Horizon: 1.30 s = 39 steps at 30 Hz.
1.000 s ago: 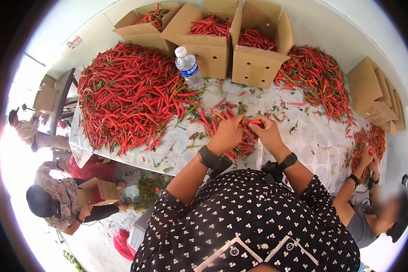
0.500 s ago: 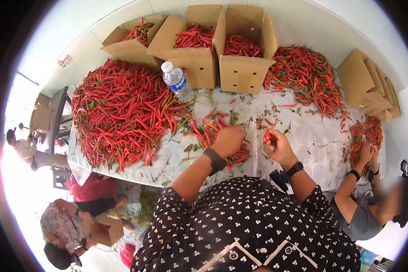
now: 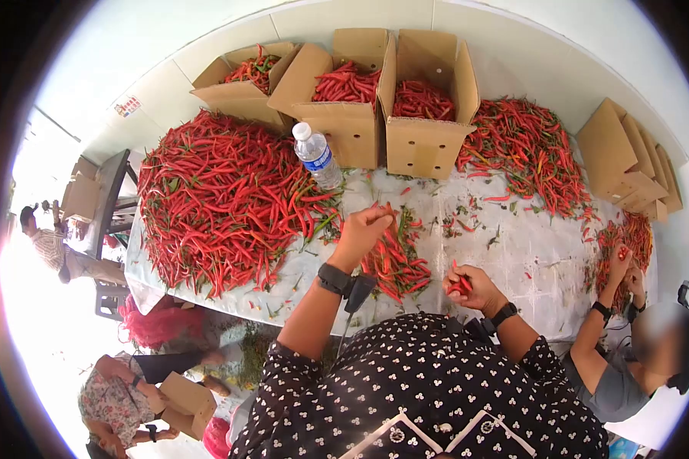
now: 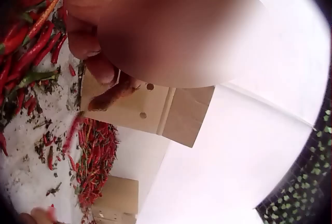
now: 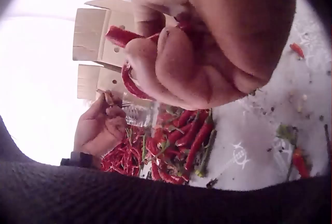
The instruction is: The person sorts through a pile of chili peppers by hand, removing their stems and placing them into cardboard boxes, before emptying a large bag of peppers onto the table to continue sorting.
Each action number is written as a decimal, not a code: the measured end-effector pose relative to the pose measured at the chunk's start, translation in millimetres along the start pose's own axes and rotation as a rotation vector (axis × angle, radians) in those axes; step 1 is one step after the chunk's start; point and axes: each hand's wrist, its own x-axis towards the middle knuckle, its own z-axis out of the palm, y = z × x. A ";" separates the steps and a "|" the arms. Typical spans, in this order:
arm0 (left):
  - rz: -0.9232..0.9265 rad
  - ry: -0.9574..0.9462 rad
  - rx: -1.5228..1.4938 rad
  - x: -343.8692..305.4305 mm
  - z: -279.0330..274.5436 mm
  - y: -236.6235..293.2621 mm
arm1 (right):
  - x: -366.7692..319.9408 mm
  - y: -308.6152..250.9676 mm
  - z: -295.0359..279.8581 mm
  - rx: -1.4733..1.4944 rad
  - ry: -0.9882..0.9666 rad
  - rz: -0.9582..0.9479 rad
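My right hand (image 3: 478, 289) is curled around several red chili peppers (image 5: 122, 36), whose ends stick out between the fingers in the right wrist view. Held apart from it, my left hand (image 3: 366, 236) is over the small heap of chilies (image 3: 396, 264) in front of me. Its thumb and fingertips pinch together, and a blurred red chili (image 4: 71, 134) extends from them in the left wrist view. A large heap of red chilies with green stems (image 3: 214, 203) lies left of that hand.
Chili-filled cardboard boxes (image 3: 429, 145) line the back wall, with a water bottle (image 3: 318, 159) before them. Another chili heap (image 3: 524, 153) lies at back right. Stem scraps litter the pale table cover (image 3: 505, 252). One person (image 3: 601, 367) works at right; others are at left.
My hands were together at a chili, then parted. The right hand has drawn back toward my body with chilies in it, while the left has moved forward and left over the small heap.
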 end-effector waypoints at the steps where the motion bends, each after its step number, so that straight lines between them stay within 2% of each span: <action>1: 0.011 0.001 0.002 -0.4 0.0 -2.0 | -1.6 0.4 2.2 -0.007 -0.006 -0.007; 3: 0.292 0.068 0.116 -2.1 1.3 7.1 | -4.4 0.2 6.7 -0.122 0.134 -0.115; 4: 0.218 0.055 0.176 -4.8 -0.8 12.0 | -3.8 -1.1 -1.3 -0.120 0.062 -0.093; 7: 0.280 0.045 0.079 -13.0 2.5 41.0 | 2.7 -0.7 -16.5 -0.157 0.070 -0.121; 8: 0.346 0.084 0.075 -13.2 4.9 46.9 | 5.1 -0.5 -19.9 -0.167 0.173 -0.158; 9: 0.356 0.086 0.079 -15.5 6.8 57.8 | 5.7 0.4 -22.8 -0.172 0.165 -0.164; 11: 0.445 0.124 -0.098 -21.4 10.3 79.8 | 5.2 0.8 -25.1 -0.136 0.326 -0.192; 12: 0.525 0.169 -0.005 -19.6 7.0 84.4 | 3.5 1.8 -25.2 -0.146 0.310 -0.213; 13: 0.527 0.158 -0.003 -20.1 4.9 92.0 | 4.3 1.8 -25.6 -0.139 0.311 -0.221; 15: 0.696 0.259 0.036 -25.0 8.1 111.5 | 3.1 3.1 -25.5 -0.109 0.312 -0.229; 17: 0.776 0.243 -0.040 -28.8 14.7 124.0 | 1.7 5.6 -22.1 -0.141 0.329 -0.256; 19: 0.604 0.079 -0.212 -35.6 26.6 133.2 | 2.0 3.1 -13.7 -0.185 0.337 -0.272; 20: 0.598 0.074 -0.210 -33.5 32.4 124.9 | -3.8 3.4 -1.9 -0.258 0.307 -0.326; 22: 0.478 -0.132 0.070 -20.0 46.0 93.7 | -13.4 -0.1 22.2 -0.321 0.279 -0.381; 23: 0.468 -0.148 0.072 -15.6 54.4 76.6 | -19.7 -2.2 33.0 -0.374 0.239 -0.416; 25: 0.268 -0.445 0.147 -14.7 73.3 42.8 | -29.5 -3.9 43.1 -0.390 0.231 -0.453; 26: 0.239 -0.482 0.145 -18.5 80.5 33.9 | -33.5 -4.8 44.4 -0.461 0.204 -0.441; 29: 0.260 -0.545 0.235 -20.5 102.0 17.7 | -39.4 -1.7 35.8 -0.525 0.223 -0.459; 31: 0.355 -0.488 0.321 -18.3 110.9 8.5 | -50.5 7.6 30.2 -0.505 0.296 -0.494; 33: 0.351 -0.506 0.512 -17.1 115.6 10.1 | -75.3 11.2 31.3 -0.586 0.350 -0.486; 36: 0.171 -0.503 0.451 -19.0 115.1 21.0 | -128.0 28.0 7.6 -0.534 0.512 -0.578; 37: 0.091 -0.493 0.432 -20.3 111.9 25.9 | -146.5 38.9 -4.0 -0.495 0.640 -0.586; 39: 0.082 -0.501 0.343 -12.8 96.9 13.4 | -188.2 62.5 -33.0 -0.585 0.825 -0.536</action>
